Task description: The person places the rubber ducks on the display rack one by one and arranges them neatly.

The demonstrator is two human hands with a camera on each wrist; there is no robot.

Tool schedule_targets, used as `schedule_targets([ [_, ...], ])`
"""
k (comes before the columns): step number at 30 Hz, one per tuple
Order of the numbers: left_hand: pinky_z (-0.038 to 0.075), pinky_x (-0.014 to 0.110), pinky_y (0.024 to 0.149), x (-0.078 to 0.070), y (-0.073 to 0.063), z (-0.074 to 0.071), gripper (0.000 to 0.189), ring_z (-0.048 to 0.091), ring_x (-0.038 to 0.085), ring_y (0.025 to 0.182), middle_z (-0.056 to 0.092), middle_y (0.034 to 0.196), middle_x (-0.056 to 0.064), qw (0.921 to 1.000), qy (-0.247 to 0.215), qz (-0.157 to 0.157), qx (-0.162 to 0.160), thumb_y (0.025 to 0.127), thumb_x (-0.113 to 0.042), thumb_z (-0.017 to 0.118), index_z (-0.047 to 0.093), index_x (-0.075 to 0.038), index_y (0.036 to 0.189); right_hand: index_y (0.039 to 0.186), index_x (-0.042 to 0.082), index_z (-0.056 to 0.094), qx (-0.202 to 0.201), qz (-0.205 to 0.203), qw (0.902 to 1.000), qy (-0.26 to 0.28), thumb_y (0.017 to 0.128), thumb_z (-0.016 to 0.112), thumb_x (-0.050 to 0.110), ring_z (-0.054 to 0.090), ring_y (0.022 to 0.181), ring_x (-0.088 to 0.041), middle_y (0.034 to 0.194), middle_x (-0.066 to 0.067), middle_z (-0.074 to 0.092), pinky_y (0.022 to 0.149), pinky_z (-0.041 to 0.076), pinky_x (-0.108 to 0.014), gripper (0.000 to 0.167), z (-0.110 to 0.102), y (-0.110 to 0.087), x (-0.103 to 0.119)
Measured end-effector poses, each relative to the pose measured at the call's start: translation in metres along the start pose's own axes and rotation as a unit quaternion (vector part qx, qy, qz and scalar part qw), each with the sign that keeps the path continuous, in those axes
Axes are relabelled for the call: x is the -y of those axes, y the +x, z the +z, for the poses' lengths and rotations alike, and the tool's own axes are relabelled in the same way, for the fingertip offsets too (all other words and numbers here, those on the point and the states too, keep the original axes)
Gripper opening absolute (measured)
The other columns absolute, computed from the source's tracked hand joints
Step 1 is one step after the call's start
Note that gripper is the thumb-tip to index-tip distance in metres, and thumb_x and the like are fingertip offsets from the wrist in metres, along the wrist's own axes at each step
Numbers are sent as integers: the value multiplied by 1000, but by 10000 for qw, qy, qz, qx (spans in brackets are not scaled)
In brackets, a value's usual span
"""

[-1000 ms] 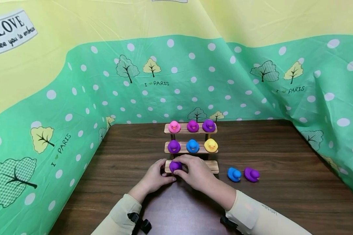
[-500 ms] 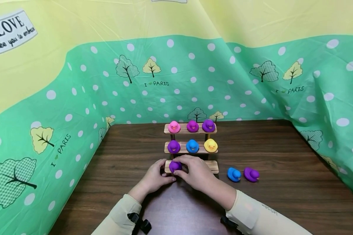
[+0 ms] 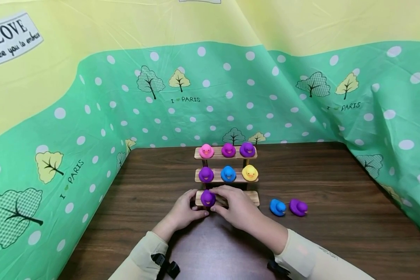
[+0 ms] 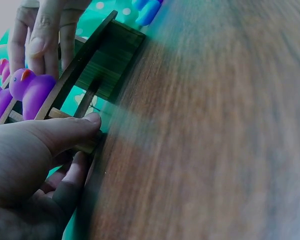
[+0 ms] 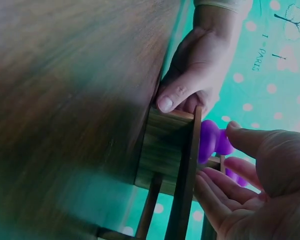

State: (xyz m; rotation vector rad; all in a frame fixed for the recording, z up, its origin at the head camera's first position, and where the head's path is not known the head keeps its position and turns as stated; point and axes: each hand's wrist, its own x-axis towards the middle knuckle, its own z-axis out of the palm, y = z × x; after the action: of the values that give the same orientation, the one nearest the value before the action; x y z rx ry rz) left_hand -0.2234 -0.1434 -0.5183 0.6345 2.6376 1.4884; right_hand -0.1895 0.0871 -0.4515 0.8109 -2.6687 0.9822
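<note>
A purple rubber duck [image 3: 208,198] sits upright at the left end of the lowest step of a three-tier wooden display shelf [image 3: 252,198]. My left hand [image 3: 182,212] grips the shelf's lower left end, its thumb [image 4: 75,131] along the front of the wooden support and its fingers behind. To the right of that duck is my right hand [image 3: 238,208], thumb and fingers spread and relaxed. In the right wrist view its thumb [image 5: 247,140] is right by the duck's head, with the fingers lower down near the step.
Above, the middle step carries purple, blue [image 3: 228,174] and yellow [image 3: 250,173] ducks. On the top step stand a pink duck [image 3: 206,151] and two purple ones. A blue duck [image 3: 277,207] and a purple duck [image 3: 298,207] lie on the table right of the shelf. Patterned cloth [image 3: 217,89] walls the table.
My right hand has let go of the purple duck and drawn slightly right, uncovering the duck's face, which has turned more to the front. My left hand keeps its hold on the shelf.
</note>
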Motion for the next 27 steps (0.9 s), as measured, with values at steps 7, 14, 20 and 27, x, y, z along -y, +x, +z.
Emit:
schedule_targets([
  [7,58,27,87,0,-1,0,59,62,18,103,64,115,7,10000,84,-14,4,78,-13,94,64,-5,128,129,16,74,-57,125,9999,-68,87,88,24,67,116,-15,122,5,72,97,58,-40,44,-11,-12,-3],
  [14,57,26,84,2,0,0,56,60,17,100,63,112,4,9998,174,13,-44,77,-16,94,65,-7,124,128,21,74,-69,191,9997,-137,89,86,31,67,114,-10,124,10,72,94,59,-36,42,-24,-22,-5],
  [20,60,26,83,3,1,1,56,61,17,101,63,113,5,10000,2,-32,7,77,-15,95,65,-7,124,123,19,76,-166,123,9997,-87,88,88,27,68,112,-11,121,10,72,93,60,-39,39,-35,-34,-14],
  [27,60,27,84,3,0,1,56,61,18,104,63,114,7,9998,-170,-69,21,77,-13,95,65,-6,123,117,15,78,-483,-79,9988,68,86,89,18,70,100,-11,113,10,73,82,62,-37,33,-50,-48,-35],
])
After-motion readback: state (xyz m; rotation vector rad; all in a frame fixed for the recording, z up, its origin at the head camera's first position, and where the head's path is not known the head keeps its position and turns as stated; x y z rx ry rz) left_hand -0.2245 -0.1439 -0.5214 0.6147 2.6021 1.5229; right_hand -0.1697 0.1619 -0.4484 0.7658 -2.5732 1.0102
